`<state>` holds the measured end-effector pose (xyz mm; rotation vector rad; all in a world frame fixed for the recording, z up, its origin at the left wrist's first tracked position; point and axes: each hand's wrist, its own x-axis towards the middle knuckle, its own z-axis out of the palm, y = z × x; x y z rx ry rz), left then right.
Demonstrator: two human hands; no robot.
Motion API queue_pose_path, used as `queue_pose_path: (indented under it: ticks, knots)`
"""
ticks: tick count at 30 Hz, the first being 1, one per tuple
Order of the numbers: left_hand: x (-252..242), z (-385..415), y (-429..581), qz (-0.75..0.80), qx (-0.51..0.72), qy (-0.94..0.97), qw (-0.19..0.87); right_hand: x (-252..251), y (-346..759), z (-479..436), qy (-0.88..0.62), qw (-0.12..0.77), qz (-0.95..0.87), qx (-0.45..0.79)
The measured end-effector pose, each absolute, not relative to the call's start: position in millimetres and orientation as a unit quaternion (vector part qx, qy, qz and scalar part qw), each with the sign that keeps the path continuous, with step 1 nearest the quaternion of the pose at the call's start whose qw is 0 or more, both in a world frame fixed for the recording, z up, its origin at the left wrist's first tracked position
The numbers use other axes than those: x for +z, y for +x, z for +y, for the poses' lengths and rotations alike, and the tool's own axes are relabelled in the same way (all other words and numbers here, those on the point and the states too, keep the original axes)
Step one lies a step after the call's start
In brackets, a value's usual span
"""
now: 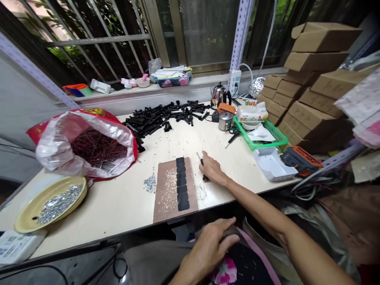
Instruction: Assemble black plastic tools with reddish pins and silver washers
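Observation:
My right hand (pixel 212 169) rests on the table (pixel 127 206), closed around a small tool (pixel 198 156) with a thin metal tip and a dark handle. Most of that handle is hidden under my fingers. Beside the hand lies a brown board (pixel 166 209) bearing a column of black rounded pieces (pixel 181 182) and a scatter of small pale bits (pixel 168 184). A clear lump (pixel 201 192) sits at the board's right edge. Near my lap, below the table edge, my left hand (pixel 209 243) hangs with fingers apart and nothing visible in it.
Small silvery parts lie in a pile (pixel 150 184) and in a yellow bowl (pixel 81 188). A red bag (pixel 135 138) of thin dark rods stands left; black parts (pixel 157 116) heap behind. Right are a green basket (pixel 280 136), white box (pixel 274 164), power tool (pixel 301 160) and stacked cartons (pixel 311 118).

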<state>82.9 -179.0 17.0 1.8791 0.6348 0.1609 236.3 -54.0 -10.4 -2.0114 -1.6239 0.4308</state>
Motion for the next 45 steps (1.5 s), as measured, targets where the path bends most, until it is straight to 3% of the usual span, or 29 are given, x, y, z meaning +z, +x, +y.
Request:
queue_pose_path:
  ticks: [4, 6, 8, 12, 15, 20, 24, 30, 36, 40, 42, 45]
  knots:
    - [25.2, -160.7, 52.8, 0.355, 0.182, 0.737, 0.546, 16.4, 267.1, -107.1, -0.732, 0.311, -0.595, 0.120]
    - [24.1, -149.4, 36.1, 0.413, 0.250, 0.679, 0.553, 21.1, 295.4, -157.6, -0.730, 0.415, -0.541, 0.049]
    - [18.3, -137.6, 19.7, 0.472, 0.311, 0.601, 0.565, 11.8, 325.1, -216.2, -0.755, 0.451, -0.475, -0.040]
    - [2.6, -114.1, -1.9, 0.539, 0.351, 0.529, 0.554, -31.2, 363.3, -311.9, -0.822, 0.331, -0.438, -0.152]
    - [3.2, -102.2, 0.1, 0.551, 0.349, 0.515, 0.556, -44.7, 362.2, -326.9, -0.817, 0.301, -0.442, -0.215]
    - [27.1, -99.8, 35.2, 0.522, 0.328, 0.568, 0.545, -10.6, 343.3, -218.9, -0.746, 0.313, -0.579, -0.097]
    - [40.7, -105.4, 51.6, 0.514, 0.344, 0.603, 0.503, 15.4, 350.7, -93.1, -0.725, 0.190, -0.661, -0.037]
    - [37.7, -103.9, 20.2, 0.576, 0.369, 0.560, 0.467, 20.0, 367.3, -18.4, -0.715, 0.170, -0.678, -0.015]
    - [33.1, -101.1, 29.3, 0.578, 0.323, 0.591, 0.460, 57.3, 374.1, -46.4, -0.729, 0.207, -0.652, -0.014]
    - [29.1, -106.8, 54.6, 0.539, 0.313, 0.623, 0.472, 103.9, 367.7, -135.7, -0.696, 0.367, -0.602, -0.136]
    - [27.4, -108.1, 61.6, 0.531, 0.300, 0.626, 0.485, 109.5, 360.4, -196.5, -0.735, 0.372, -0.549, -0.142]
    - [26.3, -104.9, 65.2, 0.531, 0.290, 0.630, 0.487, 77.9, 353.0, -278.7, -0.803, 0.324, -0.494, -0.083]
